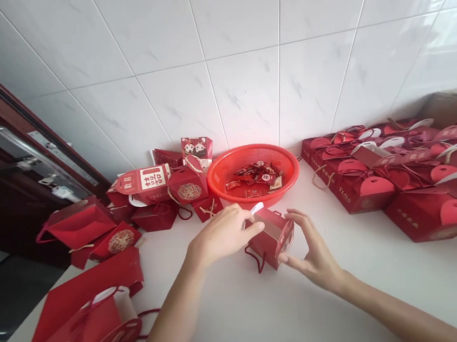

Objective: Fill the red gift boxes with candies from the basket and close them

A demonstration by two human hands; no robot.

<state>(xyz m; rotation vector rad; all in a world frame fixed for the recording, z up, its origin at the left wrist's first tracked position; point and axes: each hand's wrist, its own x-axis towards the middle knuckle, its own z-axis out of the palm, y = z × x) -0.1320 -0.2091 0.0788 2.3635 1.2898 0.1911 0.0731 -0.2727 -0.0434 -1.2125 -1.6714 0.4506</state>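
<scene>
A small red gift box (266, 238) stands on the white table between my hands, its top open and a dark red cord hanging from its near left side. My left hand (223, 236) reaches over the box's left edge, thumb and fingers closed at its white-backed flap; some fingertips are hidden. On the other side, my right hand (312, 252) spans the printed end, with the thumb at the near corner and a finger at the far one. Just behind the box sits a red plastic basket (222, 166) with several wrapped candies (268, 176) inside.
Many red boxes (371, 186) tied with cords stand in rows on the right, near a cardboard box (454, 104). Loose red boxes (81, 222) pile up at left, with a larger one (86, 338) nearest me. Behind are a tiled wall (245, 93) and a door handle (26, 149).
</scene>
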